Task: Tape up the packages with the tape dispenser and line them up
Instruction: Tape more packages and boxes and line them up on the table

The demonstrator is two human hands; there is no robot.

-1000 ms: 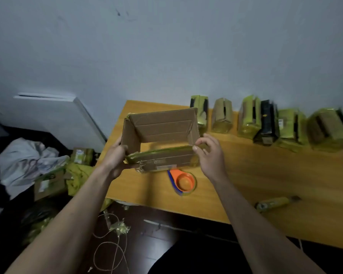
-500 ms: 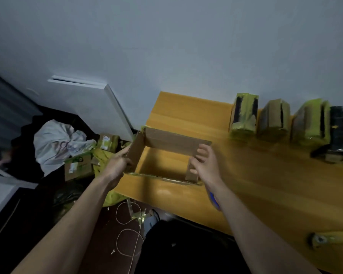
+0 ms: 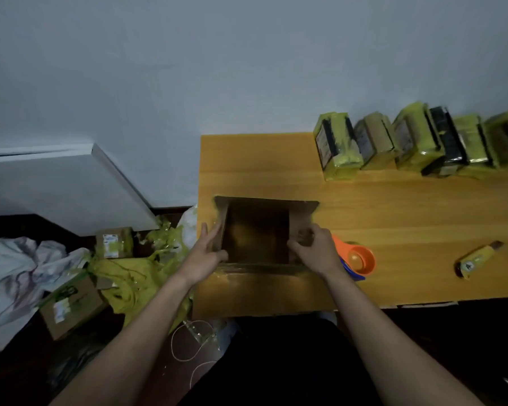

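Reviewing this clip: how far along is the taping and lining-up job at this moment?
Done: a row of taped packages stands along the wall. In hand: the left hand and right hand hold the side flaps of an open cardboard box, untaped on top. Left: closing it, taping with the orange tape dispenser, adding it to the row.

No legible text anywhere.
White labels show on the floor boxes left of the hands and on the taped packages, their print too blurred to read.
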